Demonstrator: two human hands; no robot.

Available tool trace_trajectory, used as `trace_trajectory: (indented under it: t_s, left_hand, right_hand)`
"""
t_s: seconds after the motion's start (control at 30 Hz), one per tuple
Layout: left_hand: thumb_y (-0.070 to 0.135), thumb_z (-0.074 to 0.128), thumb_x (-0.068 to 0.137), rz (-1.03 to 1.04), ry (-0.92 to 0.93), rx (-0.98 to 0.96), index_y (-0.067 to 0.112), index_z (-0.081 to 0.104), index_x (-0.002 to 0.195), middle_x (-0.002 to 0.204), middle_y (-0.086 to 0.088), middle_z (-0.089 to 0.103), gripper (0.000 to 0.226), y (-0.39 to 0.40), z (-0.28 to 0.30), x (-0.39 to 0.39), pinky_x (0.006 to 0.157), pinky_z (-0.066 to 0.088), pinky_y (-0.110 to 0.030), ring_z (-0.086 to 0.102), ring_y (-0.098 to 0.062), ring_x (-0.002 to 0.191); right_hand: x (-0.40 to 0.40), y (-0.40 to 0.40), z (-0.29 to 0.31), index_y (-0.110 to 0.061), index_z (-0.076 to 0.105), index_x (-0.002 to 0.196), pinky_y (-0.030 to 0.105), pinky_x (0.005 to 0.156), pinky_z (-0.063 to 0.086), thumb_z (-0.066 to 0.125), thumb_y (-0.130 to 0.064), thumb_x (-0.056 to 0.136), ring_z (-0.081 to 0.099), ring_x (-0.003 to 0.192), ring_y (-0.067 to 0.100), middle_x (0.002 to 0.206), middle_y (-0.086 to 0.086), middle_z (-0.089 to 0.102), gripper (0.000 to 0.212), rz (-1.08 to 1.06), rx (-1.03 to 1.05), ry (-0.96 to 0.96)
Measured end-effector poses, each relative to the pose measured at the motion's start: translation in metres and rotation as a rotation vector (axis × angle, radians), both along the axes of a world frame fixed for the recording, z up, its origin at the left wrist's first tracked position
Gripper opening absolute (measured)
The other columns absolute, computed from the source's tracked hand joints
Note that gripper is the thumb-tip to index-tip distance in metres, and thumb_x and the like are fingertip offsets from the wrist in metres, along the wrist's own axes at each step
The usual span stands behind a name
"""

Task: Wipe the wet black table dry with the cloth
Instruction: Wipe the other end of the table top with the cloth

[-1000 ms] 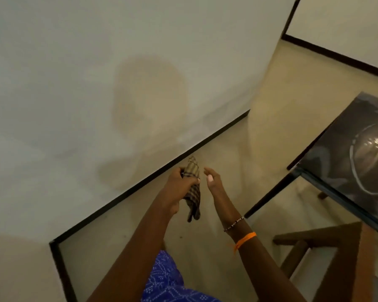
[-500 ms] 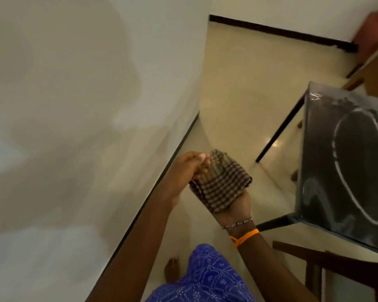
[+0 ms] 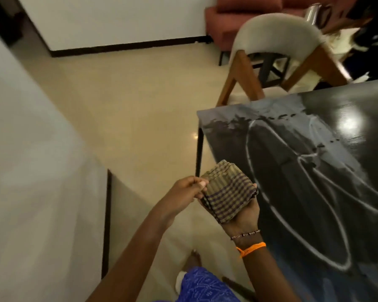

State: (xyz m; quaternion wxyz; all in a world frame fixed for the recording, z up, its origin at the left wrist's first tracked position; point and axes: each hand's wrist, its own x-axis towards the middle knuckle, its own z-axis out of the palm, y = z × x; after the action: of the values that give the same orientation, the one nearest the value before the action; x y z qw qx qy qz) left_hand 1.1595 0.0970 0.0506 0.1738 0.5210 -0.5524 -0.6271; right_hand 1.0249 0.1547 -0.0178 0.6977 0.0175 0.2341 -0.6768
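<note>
Cloth (image 3: 228, 196) folded, brown-purple check, cupped in right hand (image 3: 242, 216); left hand (image 3: 187, 190) grip pinches edge; black table (image 3: 314, 171) wet-streaked.

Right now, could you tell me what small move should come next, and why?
Probably lower the folded cloth onto the near corner of the black table. The right hand cradles it, the left hand pinches its edge, and wet streaks show just beside them.

Table (image 3: 314, 192): black top, glossy, wet film with pale streaks, reflecting a lamp. Cloth (image 3: 228, 194): woven checked fabric, matt, folded in layers. Chair (image 3: 277, 40): brown wooden legs, pale matt upholstered back. Floor (image 3: 140, 105): smooth, cream, slightly glossy.
</note>
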Motion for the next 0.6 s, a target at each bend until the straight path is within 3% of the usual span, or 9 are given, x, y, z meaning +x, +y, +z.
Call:
trace_trajectory:
  t_s: [0.07,0.17,0.27,0.33,0.4,0.5,0.6]
  left_hand:
    - [0.021,0.043,0.097,-0.062,0.023,-0.009,0.021,0.062,0.101,0.09,0.006,0.063,0.019,-0.036,0.004,-0.023,0.072,0.041,-0.022,0.056,-0.008,0.079]
    - [0.022,0.044,0.096,-0.177,0.036,0.012,0.024,0.062,0.097,0.09,0.007,0.063,0.018,-0.082,0.002,-0.056,0.072,0.041,-0.023,0.056,-0.008,0.078]
    - [0.022,0.044,0.097,-0.235,0.031,0.042,0.02,0.063,0.103,0.093,0.006,0.064,0.019,-0.129,-0.002,-0.081,0.074,0.043,-0.02,0.057,-0.008,0.079]
    - [0.022,0.044,0.097,-0.277,0.036,0.047,0.019,0.063,0.104,0.094,0.005,0.064,0.021,-0.165,-0.007,-0.1,0.064,0.044,-0.011,0.056,-0.007,0.08]
    - [0.02,0.043,0.097,-0.346,0.045,0.032,0.016,0.064,0.107,0.096,0.003,0.062,0.023,-0.198,-0.009,-0.116,0.056,0.043,-0.005,0.055,-0.005,0.081]
    - [0.02,0.043,0.097,-0.435,0.029,0.039,0.014,0.062,0.111,0.098,0.003,0.061,0.024,-0.259,-0.014,-0.142,0.064,0.043,-0.011,0.054,-0.004,0.081]
    - [0.021,0.046,0.096,-0.486,0.043,0.045,0.016,0.063,0.107,0.093,0.003,0.061,0.021,-0.317,-0.017,-0.163,0.074,0.047,-0.019,0.057,-0.009,0.083]
  right_hand:
    - [-0.025,-0.033,0.006,-0.017,0.065,0.119,0.064,0.097,0.037,0.049,-0.067,0.073,0.05,0.123,0.039,0.134,0.016,0.055,0.07,-0.09,-0.03,0.006]
    - [-0.058,-0.073,0.008,-0.017,0.051,0.134,0.064,0.105,0.029,0.065,-0.065,0.062,0.042,0.13,0.042,0.143,0.017,0.045,0.087,-0.216,0.006,0.068]
    - [-0.08,-0.104,0.008,-0.014,0.051,0.134,0.062,0.095,0.041,0.042,-0.07,0.074,0.05,0.122,0.042,0.134,0.019,0.053,0.082,-0.275,0.075,0.059]
    - [-0.092,-0.128,0.005,-0.014,0.058,0.127,0.058,0.089,0.046,0.039,-0.07,0.074,0.054,0.117,0.04,0.131,0.019,0.057,0.079,-0.34,0.115,0.104]
    - [-0.102,-0.155,0.004,-0.015,0.067,0.116,0.053,0.091,0.048,0.053,-0.068,0.067,0.058,0.114,0.035,0.129,0.017,0.059,0.073,-0.422,0.128,0.187]
    - [-0.123,-0.206,0.01,-0.016,0.072,0.107,0.046,0.092,0.05,0.065,-0.065,0.06,0.064,0.107,0.027,0.122,0.011,0.064,0.068,-0.564,0.149,0.323]
    - [-0.154,-0.248,0.028,-0.016,0.071,0.108,0.045,0.097,0.047,0.077,-0.065,0.049,0.064,0.108,0.023,0.117,0.006,0.067,0.076,-0.654,0.124,0.471]
